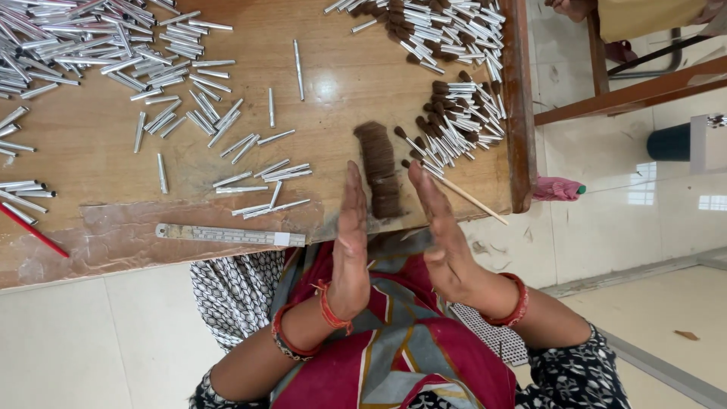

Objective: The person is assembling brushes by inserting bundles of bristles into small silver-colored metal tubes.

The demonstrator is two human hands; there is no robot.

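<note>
My left hand [351,242] and my right hand [441,231] are held up flat, palms facing each other, fingers straight, just in front of the wooden table's near edge [113,242]. Between their fingertips on the table lies a dark brown strip of bristle hair [379,170]. Neither hand holds anything. A thin wooden stick [473,201] lies beside my right fingers. Right of the hair is a heap of silver tubes with brown brush tips [454,113].
Plain silver tubes [91,45] are piled at the far left, with several scattered ones [261,178] mid-table. A metal ruler [227,235] lies along the near edge. A red pencil [34,231] sits at left. Another person's feet [575,7] show at top right.
</note>
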